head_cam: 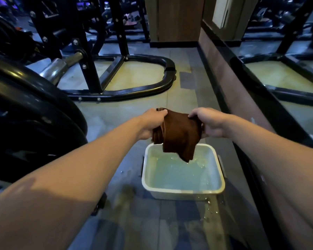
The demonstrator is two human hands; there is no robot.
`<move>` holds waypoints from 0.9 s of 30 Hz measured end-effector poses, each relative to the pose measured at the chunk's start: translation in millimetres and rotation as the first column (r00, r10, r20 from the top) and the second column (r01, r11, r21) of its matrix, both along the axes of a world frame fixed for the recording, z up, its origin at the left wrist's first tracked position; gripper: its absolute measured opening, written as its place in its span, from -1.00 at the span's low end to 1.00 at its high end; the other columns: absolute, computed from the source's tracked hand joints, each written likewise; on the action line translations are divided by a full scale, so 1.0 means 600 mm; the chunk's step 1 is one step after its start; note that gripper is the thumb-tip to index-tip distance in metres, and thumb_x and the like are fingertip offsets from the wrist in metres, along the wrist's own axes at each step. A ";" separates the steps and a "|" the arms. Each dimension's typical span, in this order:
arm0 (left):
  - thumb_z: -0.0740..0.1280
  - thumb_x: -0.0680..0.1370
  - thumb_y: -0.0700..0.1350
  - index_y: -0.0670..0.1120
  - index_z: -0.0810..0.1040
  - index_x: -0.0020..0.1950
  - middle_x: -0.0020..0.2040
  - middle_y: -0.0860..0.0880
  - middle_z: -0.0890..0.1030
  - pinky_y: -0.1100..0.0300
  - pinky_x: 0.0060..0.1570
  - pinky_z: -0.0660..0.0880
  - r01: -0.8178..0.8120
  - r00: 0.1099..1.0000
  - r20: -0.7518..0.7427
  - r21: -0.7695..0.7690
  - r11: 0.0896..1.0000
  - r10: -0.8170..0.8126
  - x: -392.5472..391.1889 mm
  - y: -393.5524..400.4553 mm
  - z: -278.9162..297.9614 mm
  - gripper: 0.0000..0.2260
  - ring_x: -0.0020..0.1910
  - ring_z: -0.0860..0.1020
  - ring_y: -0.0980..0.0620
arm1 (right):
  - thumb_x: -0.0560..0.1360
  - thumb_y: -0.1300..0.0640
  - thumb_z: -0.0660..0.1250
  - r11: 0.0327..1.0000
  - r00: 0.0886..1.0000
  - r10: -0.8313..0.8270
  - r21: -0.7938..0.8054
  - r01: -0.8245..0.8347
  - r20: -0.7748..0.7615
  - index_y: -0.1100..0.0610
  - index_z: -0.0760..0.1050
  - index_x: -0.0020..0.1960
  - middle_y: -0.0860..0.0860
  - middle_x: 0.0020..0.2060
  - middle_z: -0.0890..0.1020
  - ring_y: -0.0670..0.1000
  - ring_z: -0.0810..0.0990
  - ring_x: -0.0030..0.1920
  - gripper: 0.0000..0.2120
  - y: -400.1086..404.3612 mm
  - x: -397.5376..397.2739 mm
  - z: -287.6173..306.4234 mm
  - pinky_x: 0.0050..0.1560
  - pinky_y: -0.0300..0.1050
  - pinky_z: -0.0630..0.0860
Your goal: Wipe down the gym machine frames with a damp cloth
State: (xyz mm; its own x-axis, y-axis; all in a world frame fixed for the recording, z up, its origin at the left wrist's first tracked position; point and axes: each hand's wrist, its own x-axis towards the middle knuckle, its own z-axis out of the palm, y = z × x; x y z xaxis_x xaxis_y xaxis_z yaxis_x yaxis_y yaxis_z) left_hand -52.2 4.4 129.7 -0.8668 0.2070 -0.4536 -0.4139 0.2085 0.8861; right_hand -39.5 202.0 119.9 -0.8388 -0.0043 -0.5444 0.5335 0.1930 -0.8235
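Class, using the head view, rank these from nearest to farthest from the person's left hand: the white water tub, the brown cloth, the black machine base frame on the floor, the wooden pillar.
1. Brown cloth: gripped by the left hand itself.
2. White water tub: directly below, on the floor.
3. Black machine base frame: ahead on the floor.
4. Wooden pillar: far behind the frame.

Dim bluish light, soft overall blur, wide-angle bending at edges, glare on wet floor (170,105)

I am seeing no readable words or numbers, only a small yellow warning sticker (36,49) on the black machine frame (49,38), its mark too small to read
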 end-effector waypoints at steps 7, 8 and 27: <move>0.11 0.75 -0.10 -0.20 0.56 0.08 -0.13 -0.14 0.70 0.04 -0.15 0.69 0.345 0.844 0.451 -0.042 0.938 -0.291 0.043 -0.046 -0.074 -0.72 -0.24 0.70 -0.02 | 0.65 0.13 0.24 0.923 0.817 0.371 -0.083 -0.374 0.442 0.23 0.54 0.25 0.14 -0.03 0.68 0.08 0.73 -0.13 -0.75 0.024 0.025 -0.060 -0.12 -0.01 0.72; 0.15 0.74 -0.08 -0.20 0.57 0.10 -0.03 -0.15 0.68 0.00 -0.10 0.68 0.460 0.805 0.480 -0.136 0.877 -0.348 0.049 -0.049 -0.092 -0.74 -0.19 0.69 -0.05 | 0.66 0.13 0.23 0.902 0.777 0.395 -0.045 -0.430 0.490 0.24 0.54 0.25 0.15 -0.02 0.69 0.10 0.74 -0.14 -0.75 0.024 0.032 -0.076 -0.09 0.00 0.72; 0.28 0.46 0.49 0.00 0.58 0.20 0.03 0.01 0.63 0.01 -0.02 0.58 0.557 0.501 0.046 -0.781 0.282 -0.864 0.122 0.026 -0.254 -0.37 -0.04 0.58 -0.04 | 0.63 0.21 0.36 0.667 0.749 0.494 0.360 -0.652 0.441 0.05 0.49 0.42 -0.07 0.04 0.61 0.03 0.58 0.23 -0.63 0.004 0.043 -0.166 0.13 -0.08 0.60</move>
